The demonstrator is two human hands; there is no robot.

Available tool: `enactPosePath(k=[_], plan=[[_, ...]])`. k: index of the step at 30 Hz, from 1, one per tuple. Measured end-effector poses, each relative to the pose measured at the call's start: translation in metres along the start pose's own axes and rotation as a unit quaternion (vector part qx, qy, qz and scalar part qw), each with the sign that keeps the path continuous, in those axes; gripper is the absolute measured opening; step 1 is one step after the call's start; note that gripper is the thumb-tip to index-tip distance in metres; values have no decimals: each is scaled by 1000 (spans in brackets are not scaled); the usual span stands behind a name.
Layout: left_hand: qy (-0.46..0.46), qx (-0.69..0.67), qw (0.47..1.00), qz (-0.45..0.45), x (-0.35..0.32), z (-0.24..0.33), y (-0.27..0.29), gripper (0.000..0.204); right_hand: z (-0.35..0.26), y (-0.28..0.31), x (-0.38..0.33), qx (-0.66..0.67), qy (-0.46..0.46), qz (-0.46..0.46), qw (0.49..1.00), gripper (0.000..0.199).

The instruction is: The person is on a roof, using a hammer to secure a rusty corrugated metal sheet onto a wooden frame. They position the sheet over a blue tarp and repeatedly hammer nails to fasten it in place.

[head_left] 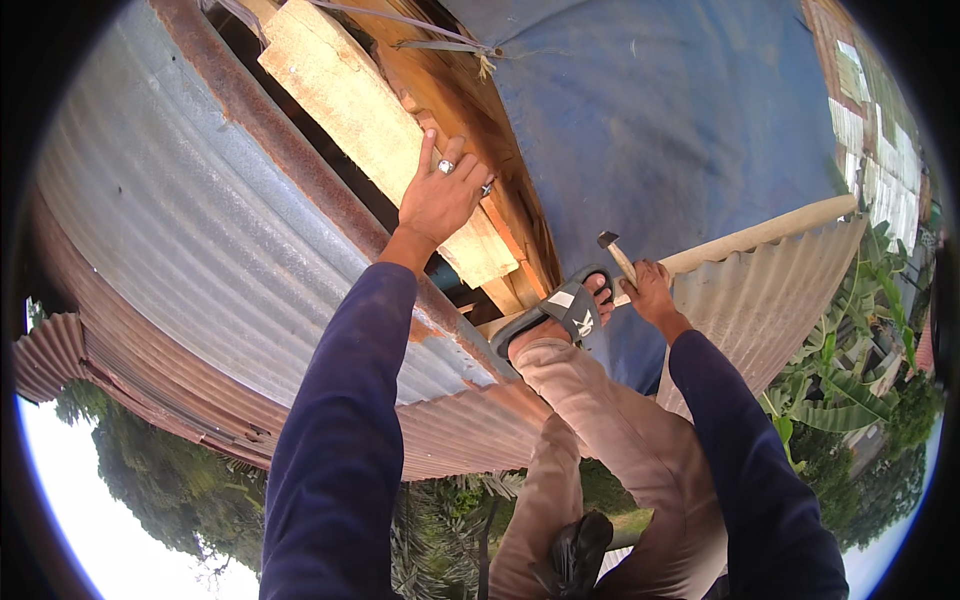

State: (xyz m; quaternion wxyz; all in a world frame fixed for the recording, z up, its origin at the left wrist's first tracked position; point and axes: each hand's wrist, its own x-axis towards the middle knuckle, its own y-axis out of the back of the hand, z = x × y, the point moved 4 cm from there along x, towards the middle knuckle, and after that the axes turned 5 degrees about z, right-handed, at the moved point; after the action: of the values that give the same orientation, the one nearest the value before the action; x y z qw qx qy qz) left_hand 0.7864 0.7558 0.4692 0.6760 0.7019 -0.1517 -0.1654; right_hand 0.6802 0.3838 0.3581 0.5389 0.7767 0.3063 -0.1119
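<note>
My left hand [440,195], with rings on its fingers, lies over a pale, rough-sawn wooden plank [345,100]. Its fingers curl over the plank's far edge; their tips are partly hidden. Farther right, my right hand [650,292] grips a small hammer [621,260] by its wooden handle. The dark hammer head points up and left, apart from the plank. That hand is beside a round wooden pole [760,236]. Between my hands, my foot in a dark sandal [560,312] rests near the plank's lower end.
Corrugated metal roofing [200,220] with a rusty edge [270,130] slopes away on the left. A blue tarp [670,120] spreads beyond the wood. More corrugated sheet [770,300] hangs below the pole. A cord [440,45] crosses at the top. Plants [850,380] grow far below.
</note>
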Motion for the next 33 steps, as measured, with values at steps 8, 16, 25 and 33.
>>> enactPosePath(k=[8,16,25,33], plan=[[-11,-12,999,-33,2,2,6,17,1,2,1,-2,-1,-3,1000,26],[-12,-2,1000,-12,0,1,8,16,8,-8,1,-20,10,14,1000,29],[8,26,1000,8,-1,1,6,14,-1,-3,4,-48,22,35,998,23],[9,14,999,29,-4,3,-1,13,-7,4,-2,-12,-2,28,1000,22]])
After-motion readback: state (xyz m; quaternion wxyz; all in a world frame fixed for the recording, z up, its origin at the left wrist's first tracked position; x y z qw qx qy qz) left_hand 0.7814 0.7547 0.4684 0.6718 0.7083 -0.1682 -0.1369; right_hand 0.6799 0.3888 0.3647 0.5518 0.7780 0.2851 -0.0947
